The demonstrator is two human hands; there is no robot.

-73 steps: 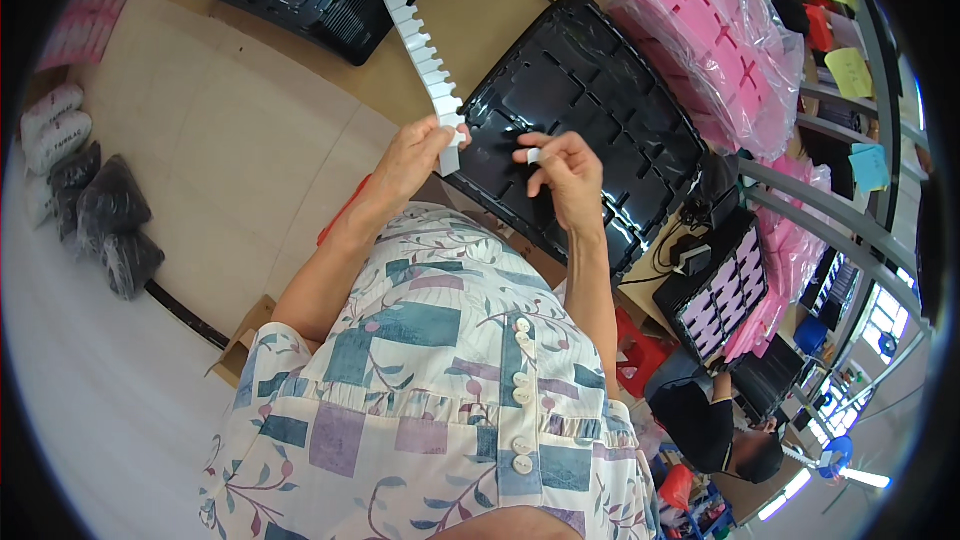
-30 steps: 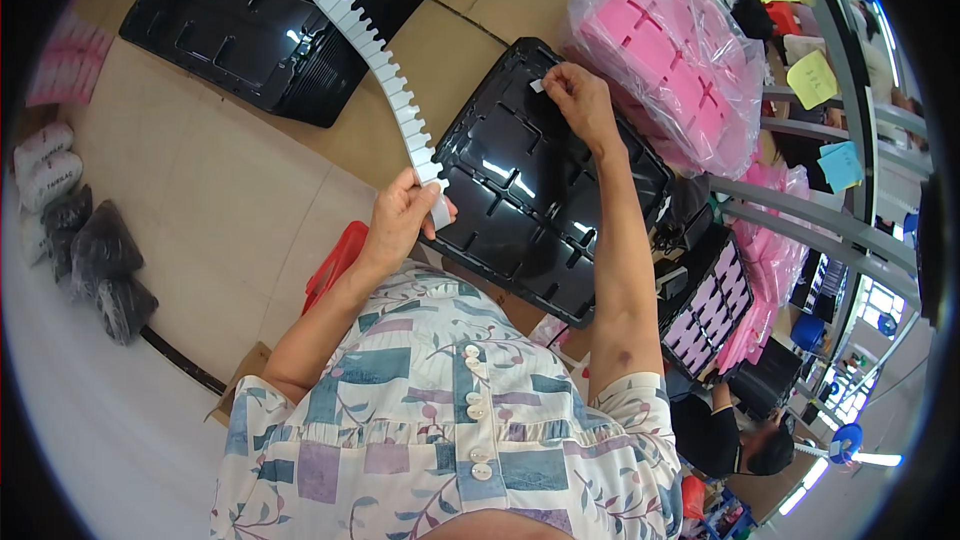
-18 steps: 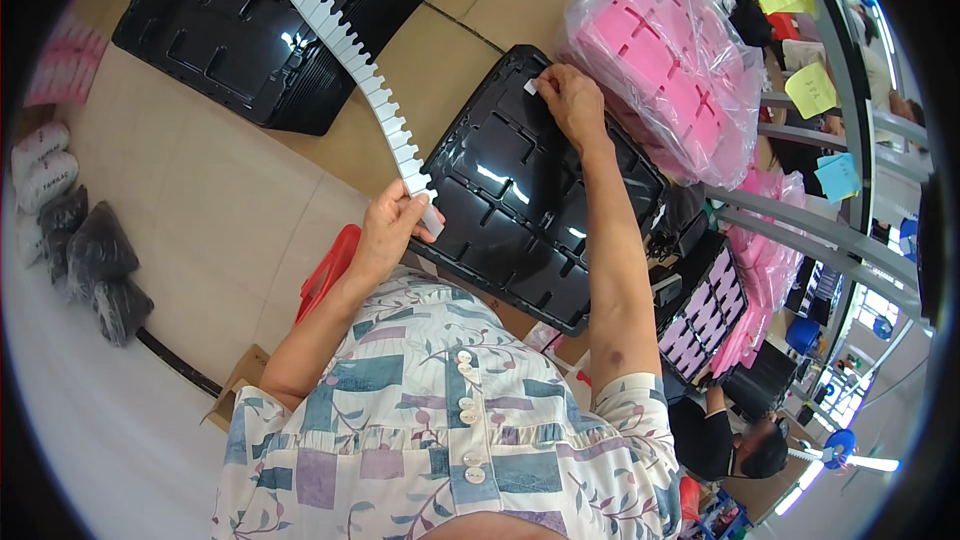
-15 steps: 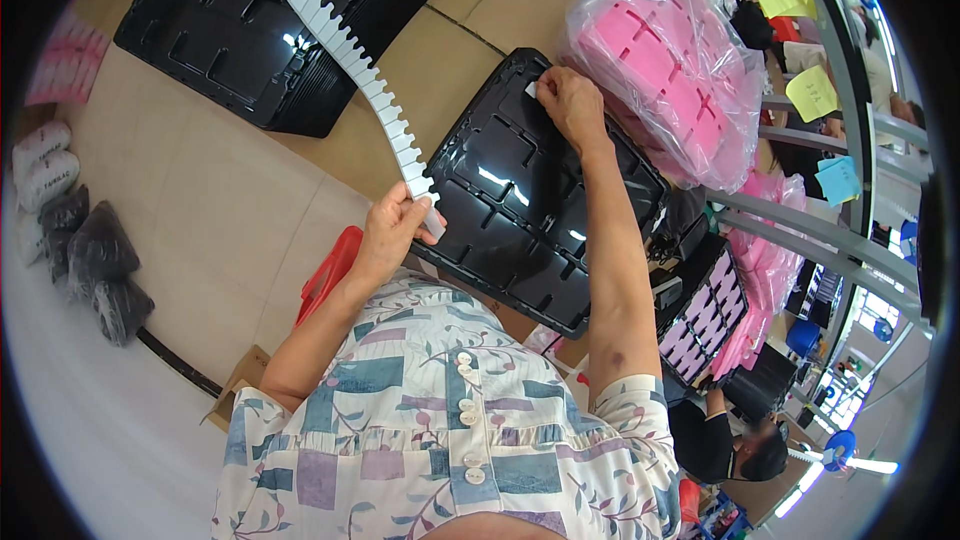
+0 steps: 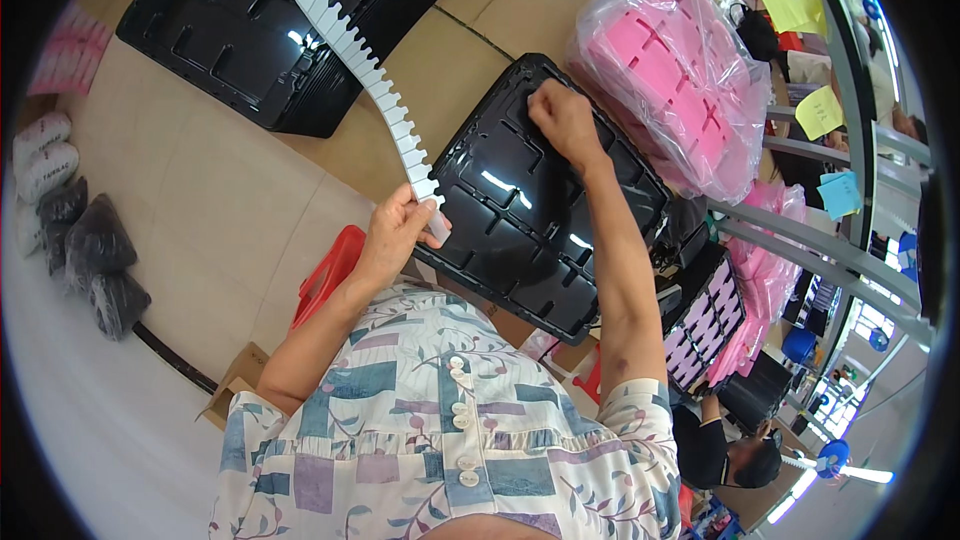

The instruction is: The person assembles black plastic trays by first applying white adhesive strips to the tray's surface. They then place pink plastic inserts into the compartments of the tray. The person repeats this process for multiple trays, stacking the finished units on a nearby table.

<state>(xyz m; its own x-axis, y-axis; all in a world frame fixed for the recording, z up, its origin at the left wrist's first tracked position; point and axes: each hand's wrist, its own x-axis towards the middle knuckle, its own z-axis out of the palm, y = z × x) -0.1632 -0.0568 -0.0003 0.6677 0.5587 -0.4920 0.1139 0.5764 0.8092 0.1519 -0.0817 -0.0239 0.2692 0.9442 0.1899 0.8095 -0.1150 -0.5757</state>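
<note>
My left hand (image 5: 388, 232) pinches the near end of a long, curved white notched strip (image 5: 362, 65), which looks like many small pieces in a row. It rises from my fingers toward the far left, passing in front of a stack of black trays. Before me lies a glossy black plastic tray (image 5: 500, 225) with moulded slots. My right hand (image 5: 565, 120) is closed over its far part, the curled fingertips down at the surface. Whatever those fingers hold is hidden.
A tall stack of black trays (image 5: 225, 50) stands at the far left. Pink trays in clear plastic (image 5: 665, 80) lie right of my tray, beside a metal frame (image 5: 800, 250). A red stool (image 5: 328, 275) and black bags (image 5: 100, 240) are leftward. Another person (image 5: 740, 455) works at lower right.
The white piece that showed at my right fingertips is out of sight, and those fingers are more curled. My left hand keeps its grip on the strip. The view has shifted slightly.
</note>
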